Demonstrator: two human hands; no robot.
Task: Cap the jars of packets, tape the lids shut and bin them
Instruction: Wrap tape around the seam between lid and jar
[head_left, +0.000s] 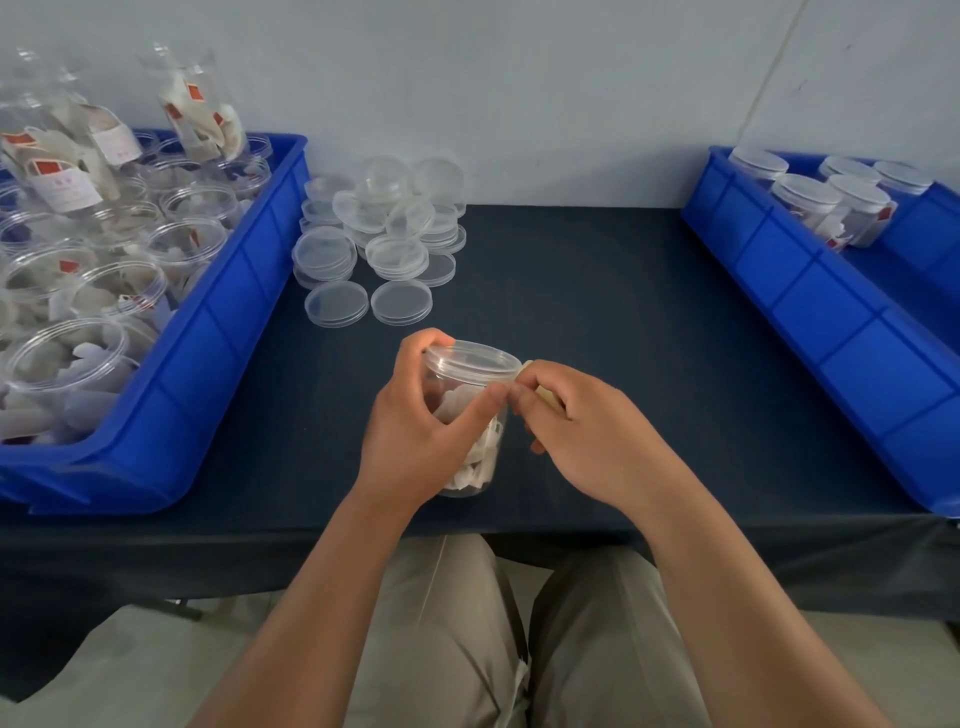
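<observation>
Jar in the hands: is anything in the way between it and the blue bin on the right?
No, nothing visible. The left hand grips the jar, the right hand pinches tape at its lid, and the loose lids lie off toward the left, away from the right bin.

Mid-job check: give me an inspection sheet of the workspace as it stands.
Surface: table under a dark cloth.
Job's things: capped jar of packets at centre; left bin of uncapped jars; right bin of capped jars; loose lids heaped beside left bin.
Clutter: nothing seen.
Grippers: left hand grips the jar; right hand pinches a tan strip, likely tape, at the jar's rim.
Cables: nothing seen.
Surroundings: grey wall behind.
</observation>
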